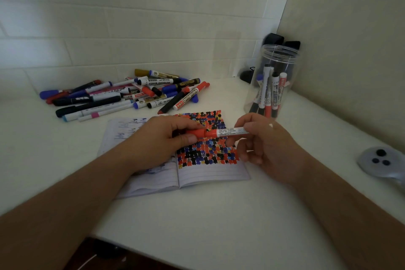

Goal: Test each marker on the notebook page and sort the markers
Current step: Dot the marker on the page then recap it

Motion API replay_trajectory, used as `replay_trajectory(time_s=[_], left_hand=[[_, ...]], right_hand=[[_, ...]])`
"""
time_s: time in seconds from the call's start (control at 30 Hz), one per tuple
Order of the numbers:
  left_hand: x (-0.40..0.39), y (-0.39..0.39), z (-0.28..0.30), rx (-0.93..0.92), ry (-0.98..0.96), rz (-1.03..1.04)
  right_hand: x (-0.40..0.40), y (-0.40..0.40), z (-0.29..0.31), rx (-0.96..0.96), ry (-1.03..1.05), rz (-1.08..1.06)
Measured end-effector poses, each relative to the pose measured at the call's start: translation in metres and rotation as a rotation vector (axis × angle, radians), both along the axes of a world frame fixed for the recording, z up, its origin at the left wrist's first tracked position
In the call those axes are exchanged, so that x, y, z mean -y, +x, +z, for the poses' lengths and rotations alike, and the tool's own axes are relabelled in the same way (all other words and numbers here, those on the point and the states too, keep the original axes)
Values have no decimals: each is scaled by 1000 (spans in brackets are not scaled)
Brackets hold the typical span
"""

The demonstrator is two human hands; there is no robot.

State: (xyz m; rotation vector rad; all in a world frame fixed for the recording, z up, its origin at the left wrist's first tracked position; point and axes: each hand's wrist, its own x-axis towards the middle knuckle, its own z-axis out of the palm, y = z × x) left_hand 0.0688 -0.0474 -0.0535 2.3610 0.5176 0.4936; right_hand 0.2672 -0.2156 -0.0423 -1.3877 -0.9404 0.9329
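Observation:
A red whiteboard marker [221, 132] lies level between both hands above the open notebook [210, 173]. My left hand [162, 140] pinches its red cap end. My right hand [260, 140] grips the white barrel. The cap sits on the marker. The notebook's right page is covered with several red, black, blue and yellow dabs. A heap of loose markers [131, 94] lies at the back left. A clear plastic jar [271, 85] at the back right holds several upright markers.
A grey controller-like device [381, 162] rests at the right edge of the white table. Dark objects stand behind the jar in the corner [274, 39]. Tiled wall runs behind, a plain wall on the right. The table's front edge is near me.

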Motion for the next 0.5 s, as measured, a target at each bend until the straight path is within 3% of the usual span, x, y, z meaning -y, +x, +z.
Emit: replay_trajectory(time_s=[0.33, 0.5], left_hand=[[2, -2, 0, 97, -30, 26], [5, -7, -1, 190, -84, 15]], right_hand=[[2, -3, -5, 233, 77, -9], [2, 0, -7, 210, 81, 2]])
